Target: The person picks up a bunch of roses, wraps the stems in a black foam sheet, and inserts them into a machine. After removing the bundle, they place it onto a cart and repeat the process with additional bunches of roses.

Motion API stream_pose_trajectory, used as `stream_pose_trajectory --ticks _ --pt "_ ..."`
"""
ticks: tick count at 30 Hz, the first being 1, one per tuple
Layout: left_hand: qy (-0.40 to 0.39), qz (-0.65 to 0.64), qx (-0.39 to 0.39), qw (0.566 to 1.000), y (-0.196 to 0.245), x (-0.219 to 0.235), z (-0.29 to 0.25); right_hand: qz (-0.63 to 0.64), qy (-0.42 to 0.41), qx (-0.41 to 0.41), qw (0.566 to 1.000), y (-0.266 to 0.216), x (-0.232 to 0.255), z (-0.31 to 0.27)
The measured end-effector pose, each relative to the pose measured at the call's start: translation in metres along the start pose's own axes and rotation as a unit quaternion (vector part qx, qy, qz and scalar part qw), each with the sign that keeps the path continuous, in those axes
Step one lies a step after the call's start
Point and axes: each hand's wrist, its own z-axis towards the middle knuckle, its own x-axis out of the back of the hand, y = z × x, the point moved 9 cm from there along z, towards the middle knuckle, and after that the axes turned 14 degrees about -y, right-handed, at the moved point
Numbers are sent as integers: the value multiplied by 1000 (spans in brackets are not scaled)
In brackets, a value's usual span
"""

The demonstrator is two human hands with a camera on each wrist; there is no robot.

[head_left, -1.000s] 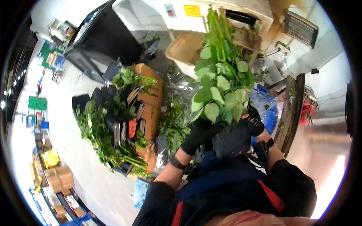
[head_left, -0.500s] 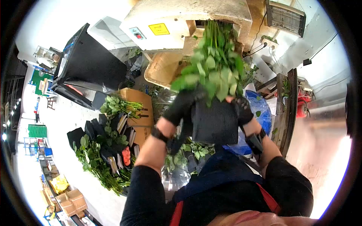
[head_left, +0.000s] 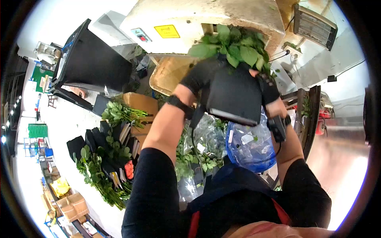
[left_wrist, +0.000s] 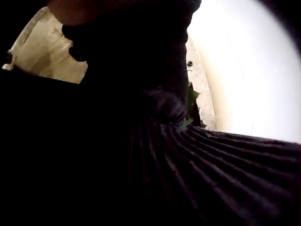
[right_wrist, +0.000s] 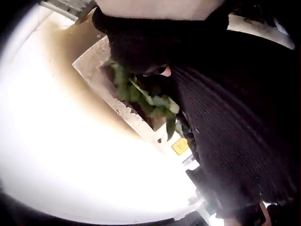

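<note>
Both gloved hands hold a black wrap point(head_left: 234, 95) full of green leafy stems point(head_left: 232, 47) up at 12 o'clock. The left hand point(head_left: 198, 77) grips its left side, the right hand point(head_left: 266, 88) its right. The leaves poke into the big white machine point(head_left: 198, 20).

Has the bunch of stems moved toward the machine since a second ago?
Yes. The bunch has gone further into the machine opening; only leaves show at the slot now, with both hands gripping the black wrap.
</note>
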Motion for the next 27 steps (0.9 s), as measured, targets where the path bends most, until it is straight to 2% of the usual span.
stream_pose_trajectory --ticks 2,3,4,5,6,7,8,10,12,13,15,17,18,19,20,22,23,24,25,26,27 --pt "-13 12 31 999 28 -28 -27 142 32 -31 989 -9 -8 -35" --pt "-5 43 12 999 34 -41 -43 270 63 -53 959 -13 -16 -51" --pt "3 75 -6 997 37 -56 -61 337 62 -73 937 -18 -28 -70" --pt "8 63 14 998 37 -64 -77 371 53 -93 922 -23 -43 -88" --pt "12 52 33 998 37 -73 -94 192 -73 -161 965 0 -81 -108" --pt "13 -8 88 996 34 -82 -111 219 -94 -163 957 -12 -93 -128" --pt "14 -70 142 987 30 -93 -132 290 -72 -143 943 -29 -105 -142" --pt "36 -2 155 987 22 -115 -186 332 -100 -119 930 -33 -151 -193" --pt "77 41 164 983 35 -136 -249 389 -186 -169 886 -100 -166 -217" --pt "106 50 167 979 50 -146 -286 375 -242 -154 882 -140 -164 -223" --pt "181 40 188 965 63 -182 -375 445 -325 -88 830 -159 -224 -271" --pt "273 -6 233 933 91 -217 -471 363 -431 17 826 -197 -255 -299" --pt "314 -8 285 905 107 -243 -520 327 -466 58 820 -236 -253 -296" --pt "353 -14 335 873 125 -270 -569 285 -515 58 806 -291 -248 -290" --pt "503 -8 262 824 114 -326 -631 241 -563 63 788 -345 -242 -284" --pt "614 -4 358 703 143 -412 -726 300 -587 142 738 -379 -298 -303" --pt "654 -4 401 641 161 -459 -766 325 -602 164 710 -393 -325 -319" --pt "730 -106 390 551 171 -516 -800 334 -631 154 683 -403 -353 -340" --pt "805 -192 351 437 183 -576 -831 318 -680 85 655 -410 -379 -364" --pt "778 -138 436 431 200 -608 -843 295 -713 12 636 -399 -377 -372" --pt "742 -85 520 414 218 -639 -854 224 -741 49 631 -390 -419 -394"
